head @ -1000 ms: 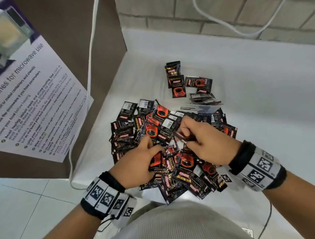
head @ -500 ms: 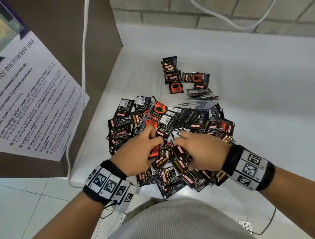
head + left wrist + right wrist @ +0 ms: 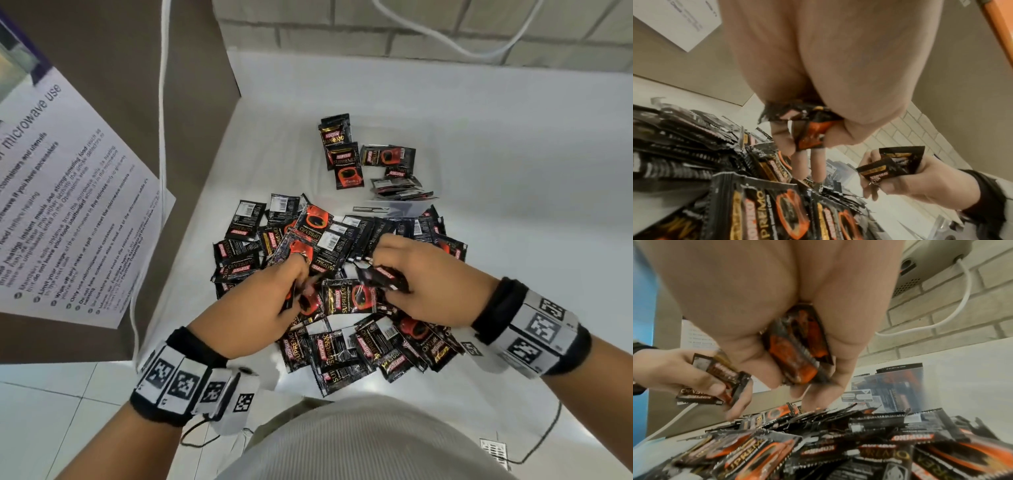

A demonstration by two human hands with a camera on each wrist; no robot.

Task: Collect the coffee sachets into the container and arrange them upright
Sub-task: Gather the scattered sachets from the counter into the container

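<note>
Both my hands pinch small bunches of sachets: left hand (image 3: pixel 270 301), right hand (image 3: pixel 424 284), over the sachet pile (image 3: pixel 342 274) mid-frame on the counter (image 3: pixel 513 171). They look light, slick and floppy; I'd grip flat faces.

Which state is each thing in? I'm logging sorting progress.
left hand: holds a few sachets.
right hand: holds a few sachets.
sachet pile: loose, lying flat on the counter.
clear container: holds a few sachets, some leaning, some flat.
</note>
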